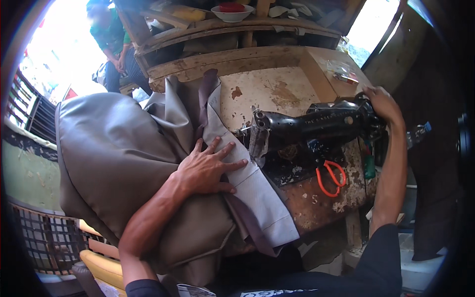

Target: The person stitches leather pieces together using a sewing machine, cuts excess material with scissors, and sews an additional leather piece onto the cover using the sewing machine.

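Observation:
A black sewing machine stands on a worn wooden table, its needle end to the left. Under that end runs a long strip of pale grey backing fabric, edged with dark purple-brown material. My left hand lies flat on the strip, fingers spread, just left of the needle area. A large brown leather-like cover bunches to the left, beneath my left forearm. At the machine's right end, my right hand rests over the handwheel, fingers curled round it and partly hidden.
Orange-handled scissors lie on the table in front of the machine. Behind it stands a wooden shelf with a white bowl. A small clear packet lies at the back right. Another person sits at the far left.

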The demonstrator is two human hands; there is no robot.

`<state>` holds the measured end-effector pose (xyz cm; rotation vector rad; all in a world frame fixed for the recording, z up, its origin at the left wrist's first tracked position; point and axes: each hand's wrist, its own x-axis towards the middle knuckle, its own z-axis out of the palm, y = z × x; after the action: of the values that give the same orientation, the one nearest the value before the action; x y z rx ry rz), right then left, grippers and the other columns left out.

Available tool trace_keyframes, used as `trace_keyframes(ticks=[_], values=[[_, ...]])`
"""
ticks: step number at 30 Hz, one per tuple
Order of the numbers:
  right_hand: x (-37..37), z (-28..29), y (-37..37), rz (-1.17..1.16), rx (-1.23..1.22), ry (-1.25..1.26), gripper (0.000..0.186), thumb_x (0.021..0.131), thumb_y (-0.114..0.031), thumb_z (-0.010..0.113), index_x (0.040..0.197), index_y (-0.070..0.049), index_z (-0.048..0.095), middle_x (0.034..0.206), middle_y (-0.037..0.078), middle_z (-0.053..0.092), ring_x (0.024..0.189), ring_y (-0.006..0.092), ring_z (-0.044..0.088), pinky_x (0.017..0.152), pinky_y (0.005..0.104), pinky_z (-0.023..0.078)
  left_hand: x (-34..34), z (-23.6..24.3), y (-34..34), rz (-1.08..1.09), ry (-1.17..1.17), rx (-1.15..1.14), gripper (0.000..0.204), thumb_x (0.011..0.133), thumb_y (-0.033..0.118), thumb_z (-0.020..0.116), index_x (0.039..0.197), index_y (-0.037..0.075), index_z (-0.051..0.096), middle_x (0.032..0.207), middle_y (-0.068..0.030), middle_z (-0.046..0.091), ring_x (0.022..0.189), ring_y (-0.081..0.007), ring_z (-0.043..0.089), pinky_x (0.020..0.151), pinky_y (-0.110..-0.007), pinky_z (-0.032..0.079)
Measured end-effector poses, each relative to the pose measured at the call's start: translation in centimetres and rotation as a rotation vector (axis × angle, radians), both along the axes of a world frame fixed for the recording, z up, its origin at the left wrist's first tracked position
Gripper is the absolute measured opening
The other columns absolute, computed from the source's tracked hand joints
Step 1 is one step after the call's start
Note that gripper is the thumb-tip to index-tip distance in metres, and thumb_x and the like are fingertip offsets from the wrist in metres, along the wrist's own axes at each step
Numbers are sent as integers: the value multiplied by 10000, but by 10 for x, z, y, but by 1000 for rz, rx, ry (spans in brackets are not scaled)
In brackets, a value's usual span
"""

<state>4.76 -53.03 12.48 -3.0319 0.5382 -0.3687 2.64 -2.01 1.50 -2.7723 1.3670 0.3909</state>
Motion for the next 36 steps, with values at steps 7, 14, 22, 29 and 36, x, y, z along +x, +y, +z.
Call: trace_keyframes(ticks=[7,14,22,29,36], values=[[-92,15,66,-124,45,-257,583,1090,-473,425,1232,35,673,1129,257,719,1073,386,685,987,437,476,3,-3,14,-46,41,-4,760,851,673,687,1539,450,454,1689,-120,292,1554,-443,224,1211,-705,201],[20,15,21,-1,116,58,598,1062,-489,494,1051,70,708,831,188,719,752,250,638,819,410,496,2,-3,18,-176,25,-28,703,864,644,679,1511,432,501,1687,-98,304,1553,-438,234,1210,-715,187],[109,8,30,27,95,728,476,990,-446,562,890,-55,815,869,172,770,851,273,749,839,401,552,-12,-7,19,-431,136,-84,702,838,520,739,1494,454,495,1696,-63,286,1558,-415,232,1208,-725,190],[118,6,3,45,-165,659,493,938,-461,620,752,-43,802,781,144,763,737,256,744,780,401,555,-20,-6,17,-450,190,-137,654,823,464,760,1440,439,545,1680,-31,311,1555,-398,245,1205,-731,198],[88,5,21,133,-101,568,538,966,-484,623,776,-10,793,745,135,746,621,227,697,694,396,530,-15,-7,18,-436,252,-171,652,810,411,758,1437,434,579,1678,-32,326,1565,-373,231,1222,-717,174]])
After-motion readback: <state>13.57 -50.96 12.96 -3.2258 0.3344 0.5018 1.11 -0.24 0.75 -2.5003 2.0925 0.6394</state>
